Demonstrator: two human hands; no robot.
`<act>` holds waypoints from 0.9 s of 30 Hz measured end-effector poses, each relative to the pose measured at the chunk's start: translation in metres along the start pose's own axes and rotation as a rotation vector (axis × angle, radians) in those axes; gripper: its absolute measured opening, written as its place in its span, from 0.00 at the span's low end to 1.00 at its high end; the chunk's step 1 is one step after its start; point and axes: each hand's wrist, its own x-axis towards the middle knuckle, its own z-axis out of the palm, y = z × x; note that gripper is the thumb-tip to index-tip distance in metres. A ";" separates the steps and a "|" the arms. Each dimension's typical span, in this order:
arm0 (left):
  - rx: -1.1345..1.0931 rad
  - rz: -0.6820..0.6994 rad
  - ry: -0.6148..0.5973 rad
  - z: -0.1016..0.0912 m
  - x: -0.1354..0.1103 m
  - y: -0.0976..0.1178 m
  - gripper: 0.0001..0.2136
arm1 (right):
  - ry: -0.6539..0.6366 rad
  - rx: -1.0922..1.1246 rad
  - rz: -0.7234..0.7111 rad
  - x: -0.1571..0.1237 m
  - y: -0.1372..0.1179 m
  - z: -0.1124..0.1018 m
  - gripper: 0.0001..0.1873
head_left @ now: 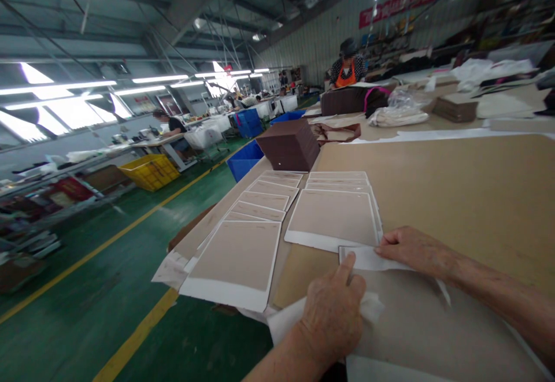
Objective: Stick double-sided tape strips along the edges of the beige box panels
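Observation:
My left hand (333,311) is curled, its forefinger pressing on the near corner of a white paper strip (368,259), with a crumpled white cloth or paper (370,308) under the palm. My right hand (414,250) lies on the same strip with its fingers together, pinning its far edge. The strip sits on the brown work table (455,197), just in front of a stack of grey cards with white borders (333,218). Another row of overlapping grey cards (236,260) runs along the table's left edge.
A stack of dark brown boards (289,146) stands beyond the cards. Farther back are more brown stacks (454,108), white bags (396,117) and a person in an orange apron (347,70). On the left lie a green floor with yellow lines, blue bins (243,159) and a yellow crate (150,171).

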 end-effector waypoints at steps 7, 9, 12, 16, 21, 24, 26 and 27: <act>0.034 0.005 -0.056 -0.009 0.003 0.005 0.15 | 0.008 -0.005 0.006 -0.001 -0.001 0.000 0.16; 0.040 0.003 -0.062 -0.010 0.004 0.006 0.15 | 0.008 -0.007 0.010 -0.001 -0.002 0.000 0.16; 0.049 -0.006 -0.072 -0.010 0.005 0.006 0.15 | 0.008 -0.007 0.013 0.001 -0.001 0.001 0.17; 0.066 -0.016 -0.088 -0.010 0.005 0.007 0.15 | -0.003 0.013 -0.022 -0.001 0.006 -0.001 0.18; 0.077 -0.015 -0.100 -0.010 0.006 0.007 0.16 | -0.079 0.068 -0.056 -0.017 0.039 -0.022 0.20; 0.077 -0.021 -0.114 -0.011 0.007 0.007 0.17 | -0.047 0.107 -0.027 -0.030 0.072 -0.033 0.21; 0.075 -0.025 -0.129 -0.012 0.009 0.006 0.18 | 0.017 0.150 0.033 -0.039 0.090 -0.034 0.20; 0.075 -0.029 -0.135 -0.012 0.010 0.006 0.19 | 0.048 0.166 0.064 -0.042 0.095 -0.032 0.20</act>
